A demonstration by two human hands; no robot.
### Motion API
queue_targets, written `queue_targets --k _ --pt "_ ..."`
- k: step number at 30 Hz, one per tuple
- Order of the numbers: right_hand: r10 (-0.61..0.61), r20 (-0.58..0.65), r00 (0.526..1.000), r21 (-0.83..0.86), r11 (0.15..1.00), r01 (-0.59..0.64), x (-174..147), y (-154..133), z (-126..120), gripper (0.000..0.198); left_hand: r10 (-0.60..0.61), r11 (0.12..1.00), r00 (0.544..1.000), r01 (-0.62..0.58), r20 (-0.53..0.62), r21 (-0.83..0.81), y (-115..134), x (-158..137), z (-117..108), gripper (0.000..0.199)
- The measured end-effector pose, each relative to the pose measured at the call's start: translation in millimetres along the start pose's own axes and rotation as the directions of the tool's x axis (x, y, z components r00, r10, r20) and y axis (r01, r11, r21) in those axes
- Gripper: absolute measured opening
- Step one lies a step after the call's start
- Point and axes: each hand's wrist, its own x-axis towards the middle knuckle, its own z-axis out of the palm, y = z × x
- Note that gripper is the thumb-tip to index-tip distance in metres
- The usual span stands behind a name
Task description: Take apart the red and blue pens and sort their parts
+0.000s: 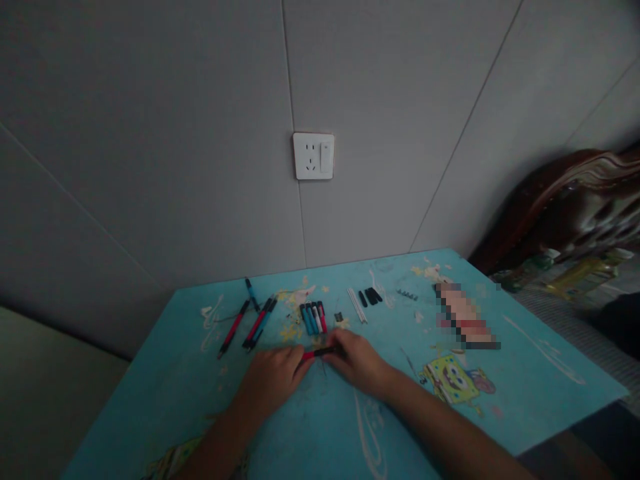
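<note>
My left hand [283, 370] and my right hand [357, 360] meet over the middle of the blue table, both closed on one red and black pen [317, 353]. The left fingers grip its red end, the right fingers its dark end. Just beyond lies a row of short blue, white and red pen barrels [313, 319]. To the left are several put-together pens, among them a red one [233, 330] and a blue bundle [260, 325]. Thin white refills [357, 305], black pen parts [371, 297] and small springs [407, 294] lie beyond my right hand.
The blue tabletop [190, 360] carries a yellow cartoon print [451, 380] and meets a grey wall with a white socket [313, 156]. A blurred-out pinkish object [467, 317] lies at the right. Past the right edge are bottles [585, 275] and a dark carved headboard [570, 200].
</note>
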Motion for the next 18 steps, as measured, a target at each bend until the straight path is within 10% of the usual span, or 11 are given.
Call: queue_targets --k 18 --pt "-0.104 -0.008 0.995 0.095 0.990 0.104 1 -3 -1 0.015 -0.033 0.998 0.997 0.036 0.067 -0.048 0 -7 13 0.034"
